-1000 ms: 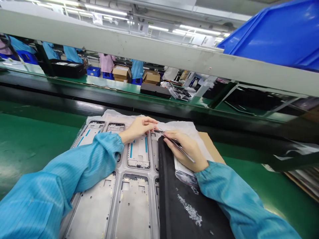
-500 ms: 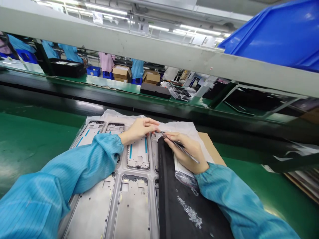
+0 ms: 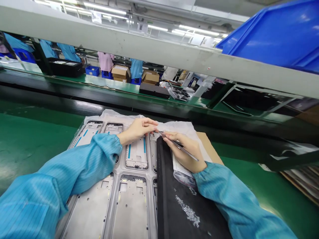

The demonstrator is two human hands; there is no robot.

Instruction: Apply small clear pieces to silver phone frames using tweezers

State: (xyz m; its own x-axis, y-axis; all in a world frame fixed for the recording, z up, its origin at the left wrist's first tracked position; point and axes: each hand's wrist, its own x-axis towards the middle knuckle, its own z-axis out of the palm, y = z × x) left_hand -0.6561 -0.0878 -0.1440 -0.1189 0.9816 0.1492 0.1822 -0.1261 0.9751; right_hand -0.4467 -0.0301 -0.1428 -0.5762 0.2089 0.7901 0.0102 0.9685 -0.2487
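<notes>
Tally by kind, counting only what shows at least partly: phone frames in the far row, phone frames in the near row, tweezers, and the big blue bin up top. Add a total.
Far-row phone frames: 4
Near-row phone frames: 3
Tweezers: 1
Blue bin: 1
Total: 9

tweezers: thin metal, smooth, shiny. phone frames: matt silvery metal look, smooth flat faces. tray: glossy moulded plastic, greyish, see-through look. small pieces: clear, glossy, plastic-looking. black sheet: matt, foam-like or rubbery, can't tell which. bag: clear film, shiny, wrinkled. white sheet: thin, crinkled, paper or film. cardboard: brown, matt. sleeves: blue cloth, fine-striped, creased. worktop: green, smooth, glossy. bin: blue plastic, glossy.
</notes>
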